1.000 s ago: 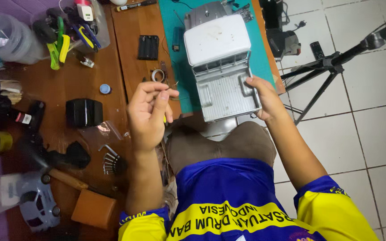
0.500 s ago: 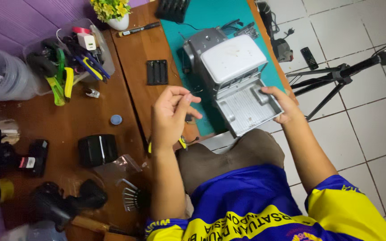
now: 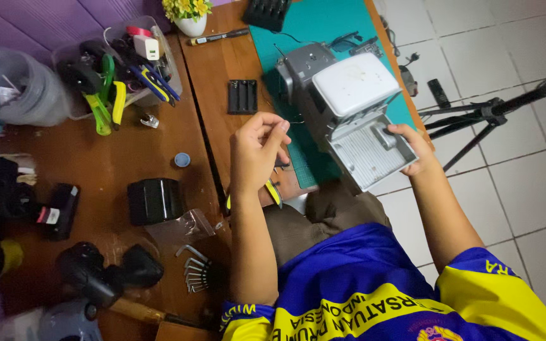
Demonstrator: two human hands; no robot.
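I see my right hand (image 3: pixel 412 146) grasping the grey device (image 3: pixel 349 113) at 3 o'clock, left hand (image 3: pixel 255 151) fingers pinched together over the counter (image 3: pixel 210 82), contents indiscernible.

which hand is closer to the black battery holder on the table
Left. The left hand hovers just below the black battery holder; the right hand grips the grey device farther off.

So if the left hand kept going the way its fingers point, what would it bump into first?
The left hand has its fingertips pinched together, pointing toward the grey device held by the right hand. Going straight on, it would probably meet the device's near side first, though the depth is hard to judge from above.
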